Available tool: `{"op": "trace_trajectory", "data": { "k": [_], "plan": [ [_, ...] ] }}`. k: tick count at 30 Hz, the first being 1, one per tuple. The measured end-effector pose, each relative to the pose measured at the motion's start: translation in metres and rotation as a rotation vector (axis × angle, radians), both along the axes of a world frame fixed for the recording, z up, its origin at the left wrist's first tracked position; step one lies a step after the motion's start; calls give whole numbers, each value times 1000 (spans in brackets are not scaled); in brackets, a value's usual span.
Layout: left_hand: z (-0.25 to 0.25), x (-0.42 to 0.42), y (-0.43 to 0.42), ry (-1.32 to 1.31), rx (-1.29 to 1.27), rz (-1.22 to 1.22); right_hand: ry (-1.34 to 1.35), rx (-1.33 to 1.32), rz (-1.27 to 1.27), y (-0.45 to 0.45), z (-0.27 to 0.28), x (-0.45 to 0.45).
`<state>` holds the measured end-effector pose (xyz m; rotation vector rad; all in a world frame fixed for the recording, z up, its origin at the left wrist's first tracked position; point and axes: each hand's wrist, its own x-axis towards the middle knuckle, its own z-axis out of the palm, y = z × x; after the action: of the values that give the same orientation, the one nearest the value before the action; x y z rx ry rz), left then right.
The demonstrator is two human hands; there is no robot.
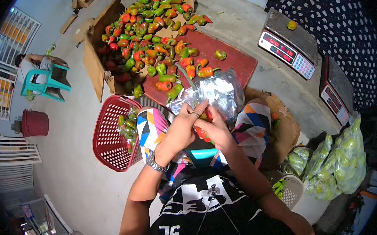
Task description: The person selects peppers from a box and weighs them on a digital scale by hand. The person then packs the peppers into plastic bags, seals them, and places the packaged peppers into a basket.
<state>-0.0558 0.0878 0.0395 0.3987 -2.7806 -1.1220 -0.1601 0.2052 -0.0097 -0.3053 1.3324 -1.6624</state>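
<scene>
Low over my lap, my left hand (181, 131) and my right hand (215, 131) come together with curled fingers. Between them shows a red and green bell pepper (203, 134), partly hidden by the fingers. Whether thin clear plastic wraps it, I cannot tell. Just beyond my fingertips, clear plastic bags (219, 91) lie crumpled and shiny on a red board (232, 55). Loose red, orange and green peppers (152, 39) are heaped farther up, on the board and in an opened cardboard box (92, 50).
Left of my knees stands a red perforated basket (105, 141) holding bagged peppers. Two digital scales (286, 51) sit at the right, one with a pepper on it. Large bags of green produce (346, 159) stand lower right. A person sits on a teal chair (48, 83) far left.
</scene>
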Motion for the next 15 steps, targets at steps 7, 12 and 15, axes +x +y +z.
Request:
{"op": "trace_trajectory", "data": {
  "k": [7, 12, 15],
  "plan": [
    [6, 3, -1, -96, 82, -8, -497, -51, 221, 25, -4, -9],
    [6, 1, 5, -109, 93, 2, -840, -107, 132, 25, -7, -25],
    [4, 2, 7, -134, 20, -3, -782, -121, 114, 28, -9, -39]
  ]
}}
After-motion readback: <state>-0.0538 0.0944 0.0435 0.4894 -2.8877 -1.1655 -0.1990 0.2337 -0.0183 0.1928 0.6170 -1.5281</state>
